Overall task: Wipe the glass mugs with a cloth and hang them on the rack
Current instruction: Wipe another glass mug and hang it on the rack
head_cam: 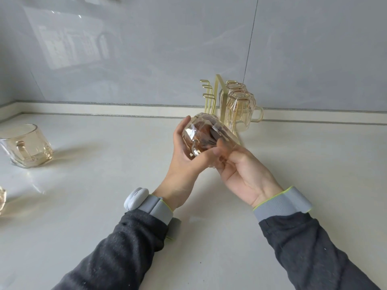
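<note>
I had left hand [184, 158] and right hand [240, 172] curled round an amber glass mug [206, 133], tilted just before the gold rack [217, 95] holding two inverted mugs [240, 107] (an upright mug [27, 145] stood empty, far left).

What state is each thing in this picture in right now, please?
held mug, tilted, gripped by both hands
left hand, curled round the held mug
right hand, curled round the held mug
rack, upright by the wall, left pegs free
near hung mug, upside down on the rack
far hung mug, upside down on the rack
left mug, upright on the counter
</note>
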